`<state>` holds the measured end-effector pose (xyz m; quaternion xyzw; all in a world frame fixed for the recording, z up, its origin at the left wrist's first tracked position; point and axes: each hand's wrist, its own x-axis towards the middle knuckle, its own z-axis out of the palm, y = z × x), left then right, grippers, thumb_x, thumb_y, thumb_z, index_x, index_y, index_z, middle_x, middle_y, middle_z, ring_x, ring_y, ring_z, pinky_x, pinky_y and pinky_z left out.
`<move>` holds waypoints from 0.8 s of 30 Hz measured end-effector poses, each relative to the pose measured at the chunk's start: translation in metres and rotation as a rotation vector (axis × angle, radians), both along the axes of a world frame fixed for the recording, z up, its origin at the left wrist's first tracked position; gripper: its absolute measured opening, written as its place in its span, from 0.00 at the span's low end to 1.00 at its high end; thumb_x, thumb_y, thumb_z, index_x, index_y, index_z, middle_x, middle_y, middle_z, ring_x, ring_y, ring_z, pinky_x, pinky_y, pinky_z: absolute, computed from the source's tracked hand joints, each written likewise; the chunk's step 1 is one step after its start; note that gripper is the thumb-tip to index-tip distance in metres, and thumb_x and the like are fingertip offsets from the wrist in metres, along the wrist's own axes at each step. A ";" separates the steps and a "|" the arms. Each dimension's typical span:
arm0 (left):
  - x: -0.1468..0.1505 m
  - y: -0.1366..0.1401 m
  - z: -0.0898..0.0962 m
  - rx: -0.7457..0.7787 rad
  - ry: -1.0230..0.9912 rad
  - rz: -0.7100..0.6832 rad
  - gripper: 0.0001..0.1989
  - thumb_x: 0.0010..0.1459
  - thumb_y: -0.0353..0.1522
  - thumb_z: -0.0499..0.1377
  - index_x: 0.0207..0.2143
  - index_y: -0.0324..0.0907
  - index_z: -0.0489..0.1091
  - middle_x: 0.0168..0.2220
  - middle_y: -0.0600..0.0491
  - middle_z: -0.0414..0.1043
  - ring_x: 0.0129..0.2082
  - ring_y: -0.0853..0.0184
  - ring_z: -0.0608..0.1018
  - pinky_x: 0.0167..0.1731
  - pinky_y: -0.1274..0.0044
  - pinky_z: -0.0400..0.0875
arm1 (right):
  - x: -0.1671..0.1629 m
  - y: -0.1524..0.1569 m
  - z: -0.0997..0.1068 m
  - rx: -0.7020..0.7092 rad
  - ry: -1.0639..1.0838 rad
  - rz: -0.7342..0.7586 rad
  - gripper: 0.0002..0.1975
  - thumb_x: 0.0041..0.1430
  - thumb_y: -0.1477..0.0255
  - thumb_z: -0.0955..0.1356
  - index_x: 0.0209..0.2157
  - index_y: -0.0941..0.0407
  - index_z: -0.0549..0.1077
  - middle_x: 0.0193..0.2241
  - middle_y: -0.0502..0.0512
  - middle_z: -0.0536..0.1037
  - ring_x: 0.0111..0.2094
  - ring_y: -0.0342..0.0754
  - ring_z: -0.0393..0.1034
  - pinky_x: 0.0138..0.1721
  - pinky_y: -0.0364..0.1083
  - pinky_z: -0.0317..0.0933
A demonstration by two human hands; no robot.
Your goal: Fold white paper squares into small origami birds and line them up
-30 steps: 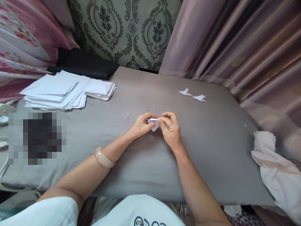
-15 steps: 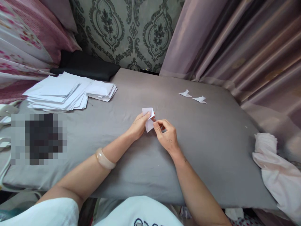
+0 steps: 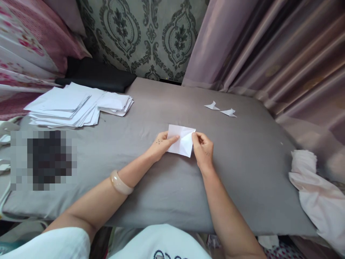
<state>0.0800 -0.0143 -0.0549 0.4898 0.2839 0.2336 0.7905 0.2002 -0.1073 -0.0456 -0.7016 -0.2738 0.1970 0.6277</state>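
Note:
A creased white sheet of paper (image 3: 182,144), roughly square, is spread between my two hands above the grey cloth. My left hand (image 3: 161,145) grips its left side, the thumb lying across the front and the fingers mostly hidden behind. At the upper right corner, my right hand (image 3: 204,146) pinches the paper between thumb and fingers. Fold lines run across the sheet, meeting near its middle. Beyond my hands to the right lie two small folded paper shapes with pointed ends, one paper figure (image 3: 212,105) slightly left of the other paper figure (image 3: 229,113).
Stacked white paper (image 3: 64,108) lies at the back left, with a smaller paper pile (image 3: 114,103) beside it. Behind them is a black folded item (image 3: 97,73). Pale bunched fabric (image 3: 304,163) sits at the right edge. Curtains (image 3: 242,46) hang behind; a blurred patch covers the left.
The paper has been unfolded from a narrow folded form into a wider square. My right hand has moved right and slightly up with the corner it pinches; my left hand stays nearly in place.

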 end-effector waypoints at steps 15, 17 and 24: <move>-0.003 0.017 -0.012 0.171 0.125 0.271 0.19 0.46 0.36 0.65 0.40 0.37 0.69 0.37 0.46 0.76 0.34 0.63 0.77 0.35 0.74 0.69 | 0.008 0.001 -0.021 -0.149 -0.269 0.178 0.07 0.55 0.70 0.65 0.37 0.55 0.71 0.34 0.54 0.78 0.34 0.47 0.73 0.40 0.48 0.65; -0.005 0.021 -0.016 0.284 0.213 0.292 0.22 0.47 0.34 0.64 0.45 0.38 0.65 0.36 0.47 0.75 0.33 0.64 0.76 0.34 0.74 0.69 | 0.008 0.002 -0.022 -0.162 -0.404 0.211 0.08 0.57 0.73 0.63 0.35 0.54 0.73 0.35 0.55 0.78 0.37 0.48 0.72 0.42 0.49 0.64; -0.016 0.023 -0.009 1.139 0.519 0.266 0.29 0.51 0.26 0.56 0.57 0.37 0.57 0.59 0.36 0.54 0.56 0.53 0.65 0.52 0.61 0.62 | 0.012 0.003 -0.033 -0.266 -0.739 0.270 0.14 0.59 0.76 0.61 0.40 0.54 0.77 0.41 0.60 0.74 0.44 0.54 0.66 0.47 0.54 0.62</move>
